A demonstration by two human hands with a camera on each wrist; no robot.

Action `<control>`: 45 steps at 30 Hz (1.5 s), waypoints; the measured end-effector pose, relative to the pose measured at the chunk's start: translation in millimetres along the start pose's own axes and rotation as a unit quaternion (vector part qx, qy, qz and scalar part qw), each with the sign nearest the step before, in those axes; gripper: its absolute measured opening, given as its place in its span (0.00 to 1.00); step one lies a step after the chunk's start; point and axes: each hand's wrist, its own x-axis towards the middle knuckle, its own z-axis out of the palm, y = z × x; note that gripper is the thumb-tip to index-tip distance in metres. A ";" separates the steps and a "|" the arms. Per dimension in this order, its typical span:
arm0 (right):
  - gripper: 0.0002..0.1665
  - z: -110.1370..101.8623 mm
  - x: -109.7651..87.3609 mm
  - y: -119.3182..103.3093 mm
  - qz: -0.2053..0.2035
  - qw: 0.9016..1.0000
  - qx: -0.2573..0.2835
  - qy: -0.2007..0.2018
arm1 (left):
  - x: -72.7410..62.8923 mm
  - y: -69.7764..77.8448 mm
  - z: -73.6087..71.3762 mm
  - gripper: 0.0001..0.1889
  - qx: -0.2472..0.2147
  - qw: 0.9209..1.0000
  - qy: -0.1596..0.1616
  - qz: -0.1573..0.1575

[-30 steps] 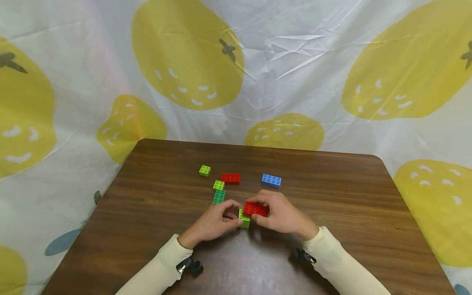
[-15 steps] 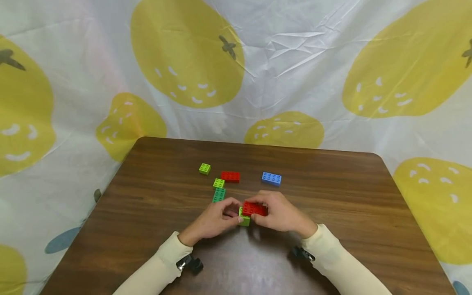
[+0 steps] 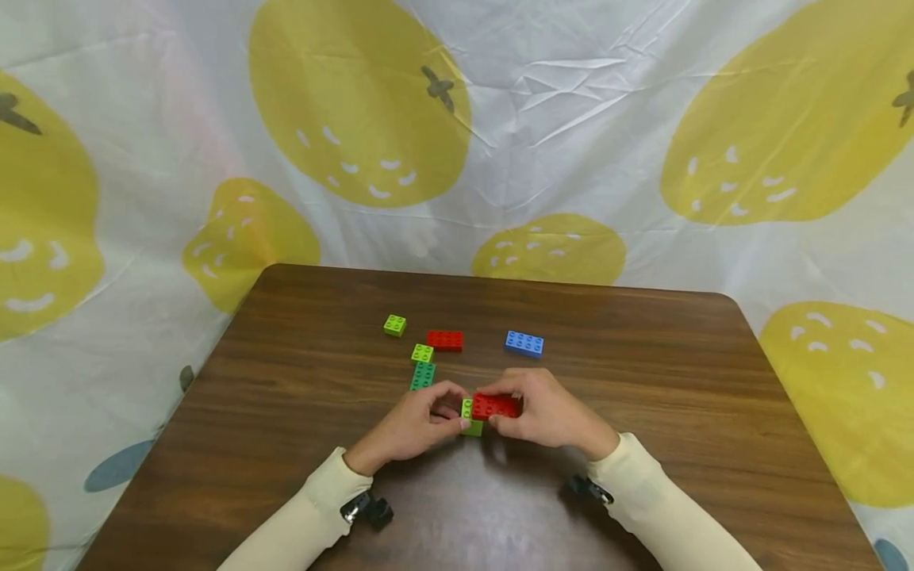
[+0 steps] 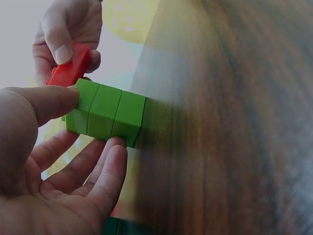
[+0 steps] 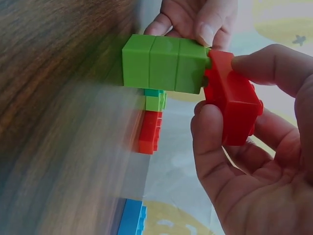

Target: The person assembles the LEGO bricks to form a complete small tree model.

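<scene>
Three lime green building bricks form an upright stack (image 5: 164,63) on the table. My left hand (image 3: 414,424) steadies this stack between thumb and fingers, with the thumb near the top brick in the left wrist view. Above it, my right hand (image 3: 546,408) pinches a red eight-stud brick (image 5: 234,103), thumb on one side and fingers on the other. The red brick lies over the right part of the stack's top and juts out to the right. In the right wrist view it tilts a little, with green studs showing at its underside. One column of green studs stays uncovered at the left.
Beyond the left hand lies a dark green brick (image 3: 423,376), with a lime green brick (image 3: 422,354) at its far end. Farther back are another lime brick (image 3: 395,325), a second red brick (image 3: 445,341) and a blue brick (image 3: 524,344). A lemon-print cloth (image 3: 400,238) hangs behind the table.
The red brick has shifted slightly right over the stack, uncovering the left column of green studs. Both hands keep their grips; the loose bricks have stayed put.
</scene>
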 end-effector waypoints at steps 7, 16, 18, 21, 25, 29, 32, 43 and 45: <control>0.21 -1.3 2.5 -3.5 0.003 1.000 0.003 -0.013 | -1.1 -1.4 -0.4 0.17 0.001 1.000 -0.001 -0.006; 0.19 -4.5 5.7 -2.7 0.002 1.000 -0.007 -0.029 | 1.8 -3.3 1.3 0.16 0.002 1.000 -0.002 -0.006; 0.19 -3.9 3.6 -1.0 0.003 1.000 -0.007 -0.029 | 2.1 -3.2 2.2 0.16 0.002 1.000 -0.004 -0.007; 0.19 -3.0 1.3 0.0 0.002 0.999 -0.007 -0.031 | 2.4 -2.9 3.0 0.16 0.001 1.000 -0.006 -0.006; 0.19 -2.7 1.2 -1.3 -0.003 0.999 -0.007 -0.032 | 1.8 -2.3 2.4 0.15 0.003 1.000 -0.002 -0.007; 0.20 -4.2 1.5 -2.8 -0.003 1.000 -0.009 -0.030 | 1.6 -0.7 1.7 0.15 0.002 1.000 0.000 -0.006; 0.20 -3.7 1.0 -3.3 0.001 1.000 -0.016 -0.026 | 2.1 -0.3 1.3 0.15 0.000 1.000 0.000 -0.003; 0.17 0.8 4.2 -2.4 -0.001 0.999 -0.034 -0.013 | 1.5 -0.8 -0.4 0.16 0.011 1.000 -0.002 -0.009; 0.17 1.1 5.4 -1.7 -0.002 0.999 -0.032 -0.012 | 1.4 -0.4 -1.3 0.16 0.012 1.000 -0.004 -0.011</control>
